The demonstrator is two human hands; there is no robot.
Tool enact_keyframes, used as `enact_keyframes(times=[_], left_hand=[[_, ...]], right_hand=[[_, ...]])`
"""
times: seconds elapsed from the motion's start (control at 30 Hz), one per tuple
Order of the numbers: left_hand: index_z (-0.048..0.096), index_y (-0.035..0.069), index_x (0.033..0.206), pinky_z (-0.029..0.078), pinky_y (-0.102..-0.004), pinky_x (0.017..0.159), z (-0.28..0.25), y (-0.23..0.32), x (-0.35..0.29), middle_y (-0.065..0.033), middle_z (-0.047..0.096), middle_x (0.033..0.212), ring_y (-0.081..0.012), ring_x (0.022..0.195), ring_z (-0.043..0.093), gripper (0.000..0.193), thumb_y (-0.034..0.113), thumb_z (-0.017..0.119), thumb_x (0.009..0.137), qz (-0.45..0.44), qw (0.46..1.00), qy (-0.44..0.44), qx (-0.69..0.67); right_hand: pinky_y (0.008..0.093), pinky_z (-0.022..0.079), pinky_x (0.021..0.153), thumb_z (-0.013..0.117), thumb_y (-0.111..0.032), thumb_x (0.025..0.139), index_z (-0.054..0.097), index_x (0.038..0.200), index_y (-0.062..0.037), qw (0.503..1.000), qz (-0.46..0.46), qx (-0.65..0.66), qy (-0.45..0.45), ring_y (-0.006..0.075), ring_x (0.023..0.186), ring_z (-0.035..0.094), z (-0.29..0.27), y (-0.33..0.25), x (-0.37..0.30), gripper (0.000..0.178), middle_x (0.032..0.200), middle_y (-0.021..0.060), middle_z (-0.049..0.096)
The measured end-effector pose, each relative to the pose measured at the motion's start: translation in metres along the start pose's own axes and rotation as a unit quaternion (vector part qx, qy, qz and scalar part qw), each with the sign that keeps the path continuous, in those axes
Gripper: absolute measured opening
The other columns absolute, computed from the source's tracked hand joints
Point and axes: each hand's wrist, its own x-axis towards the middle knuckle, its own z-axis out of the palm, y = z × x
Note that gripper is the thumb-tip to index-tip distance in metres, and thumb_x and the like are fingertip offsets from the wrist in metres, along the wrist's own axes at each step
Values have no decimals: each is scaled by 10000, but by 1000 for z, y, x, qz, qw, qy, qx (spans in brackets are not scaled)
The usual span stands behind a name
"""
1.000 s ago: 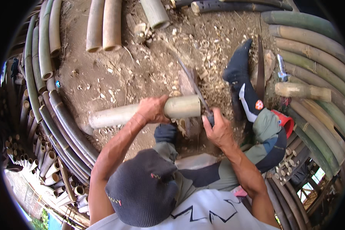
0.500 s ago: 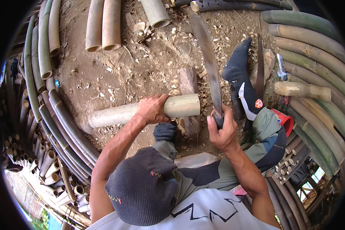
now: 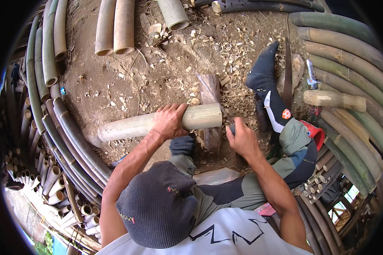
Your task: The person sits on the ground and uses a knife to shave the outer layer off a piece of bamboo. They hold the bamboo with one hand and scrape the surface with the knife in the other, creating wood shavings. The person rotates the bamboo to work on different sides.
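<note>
My left hand [image 3: 170, 120] is wrapped over a pale bamboo tube [image 3: 204, 117], pressing it down from above. The tube lies across a rough wooden block [image 3: 210, 87], its right end a little past the block. In my right hand [image 3: 243, 138] is the dark handle of a machete, gripped close to the tube's right end. Its blade is smeared by motion and faintly visible beside that end and over the block.
Dark-socked feet, one [image 3: 263, 68] stretched out at right, flank the block. Wood chips litter the dirt floor [image 3: 106, 93]. Bamboo poles [image 3: 349, 38] are stacked at right, with more poles [image 3: 78, 140] at left. A short log [image 3: 335, 100] and red container [image 3: 315, 135] sit at right.
The machete was raised upright with its blade pointing away. My right hand has swung down and slightly left, bringing the blade to the tube's right end. My left hand stays on the tube.
</note>
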Motion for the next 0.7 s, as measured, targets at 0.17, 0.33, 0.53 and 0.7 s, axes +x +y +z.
enact_keyframes(times=[0.17, 0.33, 0.53, 0.7], left_hand=[[510, 126, 1349, 510, -508, 932, 14, -2, -6, -123, 649, 1122, -348, 1028, 653, 903, 447, 889, 595, 7, 998, 58, 1], [511, 123, 1349, 496, -506, 936, 10, 5, -9, -124, 639, 1116, -351, 1048, 642, 896, 414, 879, 585, 4, 998, 62, 8], [508, 119, 1348, 491, -507, 951, 9, 6, -11, -118, 627, 1151, -341, 1109, 616, 902, 416, 883, 583, -19, 999, 46, 9], [508, 119, 1345, 489, -505, 953, 7, 8, -8, -117, 625, 1157, -340, 1095, 619, 905, 409, 890, 578, -11, 999, 47, -2]], right_hand=[[485, 532, 645, 647, -261, 948, 547, 1066, 10, 998, -23, 54, 8, 461, 737, 673, -29, -49, 0, 312, 804, 261, 659], [470, 536, 626, 659, -235, 944, 531, 1142, 36, 990, -101, 59, 80, 437, 690, 674, -8, -26, -3, 359, 849, 271, 657], [485, 536, 622, 650, -238, 952, 509, 1168, 44, 994, -48, 89, 37, 463, 715, 672, -24, -53, -4, 382, 796, 270, 657], [483, 543, 635, 654, -242, 947, 512, 1167, 52, 990, -100, 53, 78, 466, 678, 667, -5, -17, -8, 393, 768, 252, 656]])
